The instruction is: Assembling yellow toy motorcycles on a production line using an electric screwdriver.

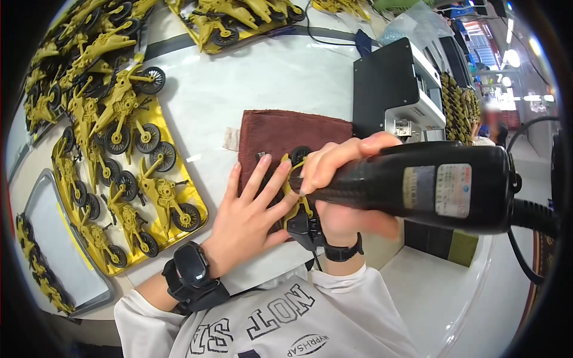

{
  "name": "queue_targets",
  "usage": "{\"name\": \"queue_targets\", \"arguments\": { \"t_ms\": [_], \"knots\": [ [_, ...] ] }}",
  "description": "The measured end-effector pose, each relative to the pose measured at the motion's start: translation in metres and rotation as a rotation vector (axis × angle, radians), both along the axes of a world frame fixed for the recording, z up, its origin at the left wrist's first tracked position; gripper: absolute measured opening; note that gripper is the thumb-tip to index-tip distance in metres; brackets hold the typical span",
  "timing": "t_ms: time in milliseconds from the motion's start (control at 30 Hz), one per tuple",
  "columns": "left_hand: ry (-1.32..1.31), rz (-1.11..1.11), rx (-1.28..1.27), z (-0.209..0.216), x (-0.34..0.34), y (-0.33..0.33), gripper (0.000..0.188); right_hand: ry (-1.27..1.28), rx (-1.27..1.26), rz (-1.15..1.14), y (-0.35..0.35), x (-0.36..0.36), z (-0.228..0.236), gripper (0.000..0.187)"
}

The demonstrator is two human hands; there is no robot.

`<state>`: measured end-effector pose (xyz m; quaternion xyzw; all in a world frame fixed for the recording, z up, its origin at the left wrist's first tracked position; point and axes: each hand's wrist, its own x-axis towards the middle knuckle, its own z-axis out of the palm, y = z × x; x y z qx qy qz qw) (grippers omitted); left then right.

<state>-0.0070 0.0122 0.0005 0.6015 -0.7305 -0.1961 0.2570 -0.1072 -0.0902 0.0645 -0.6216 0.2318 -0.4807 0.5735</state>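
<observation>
My right hand (346, 173) is wrapped round a black corded electric screwdriver (370, 185), which points leftward over a dark red cloth (286, 128). Its working tip is hidden by my fingers. Flat on the cloth lies my left hand (245, 215), fingers stretched and spread over a yellow and black toy motorcycle (300, 154). Most of that toy is covered by my hands; one black wheel shows beyond the left fingertips.
At left, a yellow-lined tray (179, 238) bears several toy motorcycles (161, 191); more are heaped behind it. Another loaded tray (239, 40) stands at the back. A black and white machine (394, 89) is at the back right. The screwdriver's cable (534, 215) runs off right.
</observation>
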Motion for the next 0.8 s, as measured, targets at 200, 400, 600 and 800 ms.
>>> {"name": "queue_targets", "arguments": {
  "t_ms": [200, 400, 600, 800],
  "knots": [
    [-0.040, 0.019, 0.033, 0.004, -0.001, 0.000, 0.065, -0.395, -0.360, -0.086, -0.010, -0.035, 0.033, 0.101],
    [-0.069, 0.004, 0.030, 0.006, -0.004, -0.004, 0.066, -0.150, -0.375, -0.795, -0.110, -0.107, 0.084, 0.091],
    [-0.068, 0.019, 0.020, 0.006, -0.003, -0.002, 0.066, 0.000, -0.167, -0.788, -0.102, -0.105, 0.064, 0.081],
    [-0.046, 0.015, 0.025, 0.005, -0.001, 0.001, 0.066, -0.332, -0.136, -0.014, 0.021, -0.078, 0.036, 0.086]
  ]
}}
